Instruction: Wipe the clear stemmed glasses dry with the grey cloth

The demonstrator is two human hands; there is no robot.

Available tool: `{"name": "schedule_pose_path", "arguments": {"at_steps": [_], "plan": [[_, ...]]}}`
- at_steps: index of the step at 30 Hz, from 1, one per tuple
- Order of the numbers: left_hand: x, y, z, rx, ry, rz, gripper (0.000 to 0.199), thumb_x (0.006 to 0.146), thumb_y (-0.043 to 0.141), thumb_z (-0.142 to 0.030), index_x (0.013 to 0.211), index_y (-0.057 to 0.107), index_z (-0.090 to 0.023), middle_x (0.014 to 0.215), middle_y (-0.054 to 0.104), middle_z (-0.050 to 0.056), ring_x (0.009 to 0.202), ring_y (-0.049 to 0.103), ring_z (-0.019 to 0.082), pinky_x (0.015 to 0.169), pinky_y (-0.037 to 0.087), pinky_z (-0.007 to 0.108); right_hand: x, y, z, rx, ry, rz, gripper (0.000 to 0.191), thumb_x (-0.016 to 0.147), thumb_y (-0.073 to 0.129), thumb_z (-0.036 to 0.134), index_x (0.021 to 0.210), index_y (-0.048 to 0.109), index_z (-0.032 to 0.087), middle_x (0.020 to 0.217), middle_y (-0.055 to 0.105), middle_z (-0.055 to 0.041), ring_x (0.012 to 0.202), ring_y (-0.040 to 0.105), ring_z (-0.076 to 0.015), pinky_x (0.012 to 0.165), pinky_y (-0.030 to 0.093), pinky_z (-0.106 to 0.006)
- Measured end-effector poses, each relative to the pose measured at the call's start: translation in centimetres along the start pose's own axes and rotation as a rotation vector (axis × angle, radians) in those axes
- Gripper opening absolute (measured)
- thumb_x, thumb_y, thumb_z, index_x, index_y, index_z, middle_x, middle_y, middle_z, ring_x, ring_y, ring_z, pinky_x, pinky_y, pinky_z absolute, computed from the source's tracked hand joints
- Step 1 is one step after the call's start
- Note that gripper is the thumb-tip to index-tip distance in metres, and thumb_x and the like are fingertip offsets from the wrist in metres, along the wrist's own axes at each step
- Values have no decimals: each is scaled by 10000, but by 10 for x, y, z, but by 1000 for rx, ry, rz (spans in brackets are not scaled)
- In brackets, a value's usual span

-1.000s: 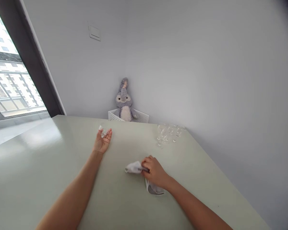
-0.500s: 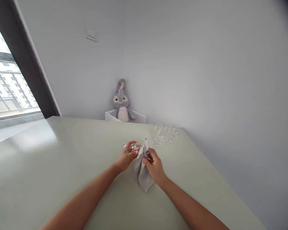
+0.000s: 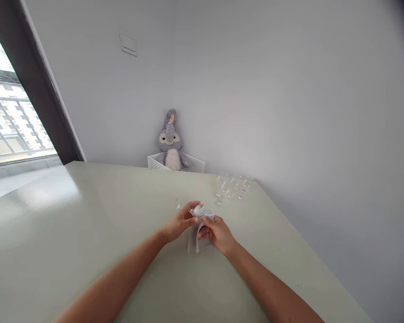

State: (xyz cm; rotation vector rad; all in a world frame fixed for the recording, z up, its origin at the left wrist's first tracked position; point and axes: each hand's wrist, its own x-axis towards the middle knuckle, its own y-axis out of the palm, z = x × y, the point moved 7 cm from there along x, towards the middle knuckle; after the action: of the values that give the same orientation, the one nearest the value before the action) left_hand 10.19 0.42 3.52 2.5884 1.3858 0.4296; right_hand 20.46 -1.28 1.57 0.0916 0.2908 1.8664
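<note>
My left hand (image 3: 181, 223) is closed around a small clear stemmed glass, held sideways above the table. Its round foot (image 3: 177, 204) sticks out to the left, past the fingers. A pale grey cloth (image 3: 206, 214) covers the bowl end, so most of the bowl is hidden. My right hand (image 3: 218, 233) pinches this cloth against the glass, with thumb and fingers bent. The loose part of the cloth hangs below, between the two hands.
Several clear stemmed glasses (image 3: 235, 181) stand in a group at the table's far right corner, near the wall. Behind the far edge, a grey plush toy (image 3: 173, 159) sits in a white perforated basket (image 3: 198, 166). The pale green table (image 3: 97, 233) extends left towards a window.
My right hand has folded the top of the cloth over the glass bowl. The cloth's hanging end has risen and looks shorter. My left hand still grips the glass in nearly the same place.
</note>
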Motion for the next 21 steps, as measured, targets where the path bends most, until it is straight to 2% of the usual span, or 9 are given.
{"name": "schedule_pose_path", "arguments": {"at_steps": [2,4,6,9,11,13,17,19,21], "plan": [[0,2,-6,-20,36,13,536,706,623,-276,1211,446,-254,993,579,58,917,513,180,835,378,329,0,3,-2,210,56,36,317,741,534,469,787,567,157,493,553,21,398,503,-101,460,428,-238],[0,0,-10,-19,46,3,530,702,627,-275,1205,463,-243,996,584,64,907,521,181,825,393,329,-2,7,0,202,47,80,308,745,537,452,809,564,152,535,565,13,421,518,-103,459,425,-232],[0,-4,-8,-2,14,-34,525,713,611,-313,1210,455,-242,941,597,57,829,545,169,762,430,323,-6,10,4,-17,-30,95,292,740,552,420,859,572,154,654,610,-20,519,570,-133,507,444,-253],[1,-13,2,101,-73,-127,487,769,483,-458,1184,485,-203,729,594,30,629,548,140,615,465,304,-13,13,14,-444,-239,56,249,715,583,386,841,605,172,841,635,-62,747,592,-186,653,452,-291],[1,-15,6,183,-92,-171,515,793,373,-528,1121,541,-168,669,581,32,588,541,142,578,466,300,-14,12,18,-551,-297,22,223,715,579,389,779,613,178,814,638,-62,775,584,-192,668,446,-288],[1,-12,3,196,-45,-181,494,803,361,-517,1129,536,-191,806,607,55,712,559,164,639,468,297,-9,5,15,-407,-217,4,249,737,551,410,772,599,169,698,629,-45,654,596,-175,560,445,-263],[0,-1,-11,156,70,-89,507,747,558,-364,1229,431,-269,1071,560,60,891,520,166,772,429,281,-1,-1,8,167,-26,13,298,755,534,432,838,564,148,634,603,-16,464,555,-111,400,384,-193],[1,-4,-13,166,86,-86,509,714,604,-330,1198,466,-254,1093,547,69,868,523,163,760,430,275,-2,2,6,185,-12,36,299,749,543,429,842,563,147,620,600,-10,451,550,-107,401,389,-193],[2,-12,-8,196,51,-131,463,727,575,-372,1160,501,-226,957,591,61,756,538,148,675,446,266,-6,7,5,-39,-60,44,284,735,564,411,840,574,147,602,597,-8,476,565,-127,434,409,-215]]}}
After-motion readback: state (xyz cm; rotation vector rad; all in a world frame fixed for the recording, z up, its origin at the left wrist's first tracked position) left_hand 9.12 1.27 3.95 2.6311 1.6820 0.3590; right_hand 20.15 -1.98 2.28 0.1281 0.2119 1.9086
